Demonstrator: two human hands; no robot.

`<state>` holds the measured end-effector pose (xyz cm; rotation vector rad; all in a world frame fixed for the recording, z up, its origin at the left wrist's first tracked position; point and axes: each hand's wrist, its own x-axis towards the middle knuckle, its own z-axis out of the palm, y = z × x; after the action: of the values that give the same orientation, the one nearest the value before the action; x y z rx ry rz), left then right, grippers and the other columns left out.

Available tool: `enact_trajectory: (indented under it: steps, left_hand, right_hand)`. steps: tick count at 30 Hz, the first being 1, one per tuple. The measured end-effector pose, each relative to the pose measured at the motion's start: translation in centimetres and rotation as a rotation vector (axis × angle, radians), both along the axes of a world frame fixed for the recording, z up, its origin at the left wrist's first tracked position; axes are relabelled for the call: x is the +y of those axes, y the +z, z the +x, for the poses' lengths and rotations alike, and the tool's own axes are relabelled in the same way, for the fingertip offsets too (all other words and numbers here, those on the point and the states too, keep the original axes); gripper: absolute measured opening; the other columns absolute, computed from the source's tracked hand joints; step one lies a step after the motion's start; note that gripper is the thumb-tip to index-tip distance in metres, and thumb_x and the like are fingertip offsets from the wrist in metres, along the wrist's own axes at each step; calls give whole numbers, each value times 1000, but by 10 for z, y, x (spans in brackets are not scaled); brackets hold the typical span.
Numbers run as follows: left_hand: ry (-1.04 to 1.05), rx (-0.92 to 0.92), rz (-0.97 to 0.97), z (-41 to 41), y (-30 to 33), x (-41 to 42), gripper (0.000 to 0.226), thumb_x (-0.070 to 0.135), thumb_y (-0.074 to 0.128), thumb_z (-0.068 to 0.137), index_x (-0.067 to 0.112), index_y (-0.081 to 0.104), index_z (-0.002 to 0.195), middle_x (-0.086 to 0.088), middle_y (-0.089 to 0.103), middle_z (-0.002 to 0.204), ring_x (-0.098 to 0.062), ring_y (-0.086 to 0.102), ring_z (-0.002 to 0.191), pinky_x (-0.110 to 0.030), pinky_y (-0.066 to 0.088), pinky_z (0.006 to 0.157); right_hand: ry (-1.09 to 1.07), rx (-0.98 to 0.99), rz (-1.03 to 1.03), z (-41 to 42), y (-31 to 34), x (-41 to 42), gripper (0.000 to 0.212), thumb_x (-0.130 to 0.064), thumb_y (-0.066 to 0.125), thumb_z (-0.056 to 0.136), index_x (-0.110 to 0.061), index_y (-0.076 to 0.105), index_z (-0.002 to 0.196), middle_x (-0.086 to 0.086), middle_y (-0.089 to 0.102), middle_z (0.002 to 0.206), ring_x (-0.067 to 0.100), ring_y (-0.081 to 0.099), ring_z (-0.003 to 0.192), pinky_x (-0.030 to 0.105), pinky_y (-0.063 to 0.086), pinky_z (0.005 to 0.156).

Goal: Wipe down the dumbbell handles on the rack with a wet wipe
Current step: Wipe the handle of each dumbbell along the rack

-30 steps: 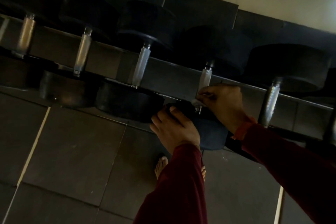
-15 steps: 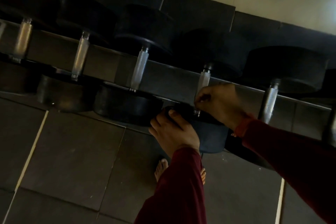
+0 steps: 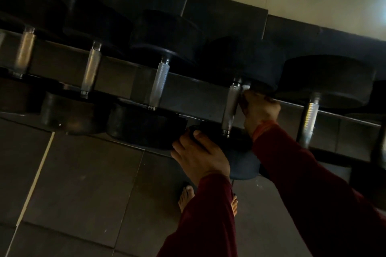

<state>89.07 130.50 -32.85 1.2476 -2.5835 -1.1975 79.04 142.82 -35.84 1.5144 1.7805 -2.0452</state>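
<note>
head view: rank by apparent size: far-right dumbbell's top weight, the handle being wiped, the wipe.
1. Far-right top weight, largest.
2. Handle being wiped, beside the right hand.
3. Wipe, only a small white bit shows past the fingers, so its true size is unsure.

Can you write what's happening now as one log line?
right hand: wet wipe at handle top | left hand: steadying near weight head

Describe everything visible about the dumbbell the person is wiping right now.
The dumbbell lies on the rack, fourth from the left in the row. Its knurled, silvery metal handle joins two thick, round, dark heads, rubbery-looking. The right hand presses a pale wet wipe against the handle's far end, beside the far head. The left hand rests on the near head, steadying it.
</note>
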Motion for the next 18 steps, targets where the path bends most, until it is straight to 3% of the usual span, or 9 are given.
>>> enact_trajectory:
  steps: [2,4,5,7,9,11,13,15,18]
  left_hand:
    - [3,-8,4,0,-1,0,38,31,40,98,6,65,114,-13,59,112,-29,48,105,-36,33,96]
    - [1,-9,-1,0,-1,-1,40,32,39,97,6,65,114,-14,59,112,-30,48,105,-36,33,95]
    - [-1,-6,-5,0,-1,-1,41,33,39,96,6,65,113,-14,59,111,-30,49,105,-36,33,95]
    - [-6,-11,-12,-1,0,0,42,33,38,96,5,64,113,-15,59,111,-31,49,104,-35,32,94]
    - [-12,-22,-16,-1,2,0,43,34,37,96,5,64,113,-16,58,112,-32,49,104,-37,32,95]
    - [-20,-25,-16,-1,2,-1,44,35,36,96,5,64,114,-16,58,113,-32,49,105,-38,33,96]
    - [-20,-25,-14,-1,2,-1,44,35,36,96,6,63,115,-14,58,113,-30,48,104,-34,32,94]
    - [-16,-21,-14,0,2,0,43,34,36,96,6,64,115,-13,58,113,-29,48,103,-34,32,93]
    - [-13,-9,-25,-1,2,0,40,32,39,96,5,64,113,-15,59,111,-31,48,102,-37,33,94]
  right_hand:
    - [-68,32,-146,-4,0,0,22,-6,65,92,-24,53,87,-6,70,78,15,67,84,23,61,67]
    - [-214,36,-119,-6,3,-8,19,0,73,82,-15,63,81,4,69,80,24,72,85,29,62,66]
    - [-237,46,-9,-4,3,-11,17,-4,81,76,-14,67,75,4,71,75,27,74,85,34,62,68]
    - [-108,41,277,0,-1,-13,22,-32,91,63,-22,71,64,-6,73,66,17,75,78,35,62,73]
    - [-31,2,393,3,-1,-16,28,-49,89,56,-28,71,63,-12,73,67,9,73,72,34,62,75]
    - [-96,6,298,-1,-1,-18,22,-34,90,62,-23,72,68,-8,74,72,13,74,75,35,63,73]
    - [-213,27,-4,-7,-3,-12,16,-7,83,74,-8,72,85,4,73,82,21,74,81,30,62,67]
    - [-175,29,-205,-10,0,-2,21,4,71,83,-3,65,102,8,67,89,19,70,80,24,59,60]
    - [-139,51,-142,-8,1,-1,20,3,73,82,-2,66,100,5,68,88,13,71,74,23,59,61]
